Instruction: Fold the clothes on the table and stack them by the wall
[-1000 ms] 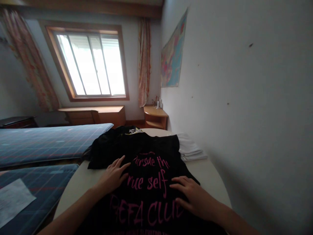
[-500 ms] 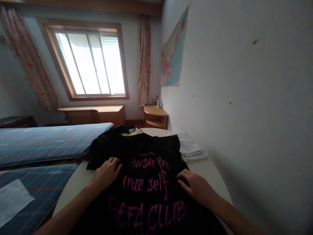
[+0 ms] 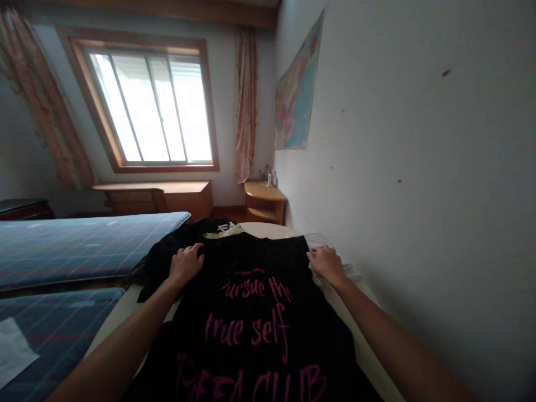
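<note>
A black T-shirt (image 3: 251, 312) with pink lettering lies spread on the round white table (image 3: 268, 229), its shoulder end away from me. At its upper left, my left hand (image 3: 187, 264) has curled fingers closed on the dark fabric. My right hand (image 3: 329, 262) is at the upper right edge of the shirt, its bent fingers pinching the cloth near the shoulder. The fingertips of both hands are partly hidden. More black clothing (image 3: 161, 262) with a yellow and white print lies behind and left of the shirt. Folded white cloth (image 3: 352, 271) lies beyond my right hand.
Two plaid mattresses (image 3: 84, 240) stretch along the left, with a white sheet (image 3: 15, 349) on the nearer one. A plain wall (image 3: 402, 234) rises close on the right. A wooden desk (image 3: 188, 192) and a corner shelf (image 3: 266, 191) stand at the back below the window.
Both hands have moved away from me along the shirt, from beside the lettering up to its shoulder end. The view has shifted slightly.
</note>
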A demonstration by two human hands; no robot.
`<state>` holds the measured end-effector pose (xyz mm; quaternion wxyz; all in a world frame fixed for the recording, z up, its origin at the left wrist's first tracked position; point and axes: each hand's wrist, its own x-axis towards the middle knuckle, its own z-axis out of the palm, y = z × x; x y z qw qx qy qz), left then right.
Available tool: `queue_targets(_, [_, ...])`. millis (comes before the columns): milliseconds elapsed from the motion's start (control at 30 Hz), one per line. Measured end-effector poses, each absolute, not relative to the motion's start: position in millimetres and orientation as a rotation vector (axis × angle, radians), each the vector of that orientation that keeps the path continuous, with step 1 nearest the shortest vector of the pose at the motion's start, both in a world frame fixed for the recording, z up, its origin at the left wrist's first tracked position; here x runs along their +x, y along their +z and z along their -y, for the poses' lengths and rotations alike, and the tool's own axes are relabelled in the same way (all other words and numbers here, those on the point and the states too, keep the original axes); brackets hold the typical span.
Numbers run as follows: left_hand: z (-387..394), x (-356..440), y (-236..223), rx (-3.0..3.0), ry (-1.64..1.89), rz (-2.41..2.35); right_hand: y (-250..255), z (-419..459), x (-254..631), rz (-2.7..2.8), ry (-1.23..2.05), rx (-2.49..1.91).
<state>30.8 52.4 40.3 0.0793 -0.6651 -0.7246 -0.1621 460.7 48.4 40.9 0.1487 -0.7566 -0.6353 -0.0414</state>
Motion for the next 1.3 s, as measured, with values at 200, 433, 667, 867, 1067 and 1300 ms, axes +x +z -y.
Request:
queue_targets(200, [-75.3, 28.0, 37.8, -2.067, -0.671, 2.088, 42.3, -79.6, 443.3, 1.771, -0.044, -2.195])
queue_targets(433, [-93.8, 10.3, 74.2, -2.003, -0.932, 1.976, 78.4, -104.7, 429.3, 1.709, -0.052, -2.100])
queue_targets(667, [-122.7, 5.5, 63.6, -1.987, -0.771, 2.100, 84.1, -135.9, 441.7, 1.679, -0.094, -2.089])
queue_targets(867, [-95.5, 39.3, 33.9, -2.032, -0.513, 1.955, 43.4, -126.3, 432.4, 1.867, -0.041, -2.035])
queue_targets(1067, [-55.5, 70.1, 28.0, -2.044, -0.417, 1.852, 36.8, -93.8, 425.5, 1.921, -0.167, -2.017])
queue_targets(1300, [-10.0, 61.8, 10.1, -2.091, -0.408, 1.862, 21.5, -22.8, 417.1, 2.192, -0.317, -1.692])
